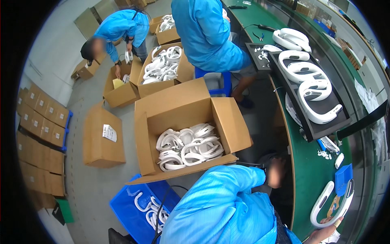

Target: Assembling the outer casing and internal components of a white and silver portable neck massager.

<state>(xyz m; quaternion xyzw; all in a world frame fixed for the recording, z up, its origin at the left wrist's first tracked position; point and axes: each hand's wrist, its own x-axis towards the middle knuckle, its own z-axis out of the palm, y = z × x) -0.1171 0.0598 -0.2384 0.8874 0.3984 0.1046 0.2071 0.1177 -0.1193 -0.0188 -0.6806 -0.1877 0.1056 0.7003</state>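
My right hand (325,232) reaches in at the lower right, its fingers closed around the bottom of a white U-shaped neck fan (316,213) with dark inlaid panels. The fan stands over the green workbench, its two arms pointing away from me. My left hand (275,173) is beside the bench edge, below the top, at the end of a bent blue sleeve. It is blurred, so its fingers and anything in them cannot be made out. Beyond the held fan is a small blue bin (343,179). Small white parts (324,154) lie scattered farther up the bench.
A black tray (315,132) bears several white neck fans. To the left are an open carton (142,142) and a blue crate (122,207), both with white curved pieces inside. Two co-workers in blue, one bending (126,26), one by the bench (207,36), are farther off.
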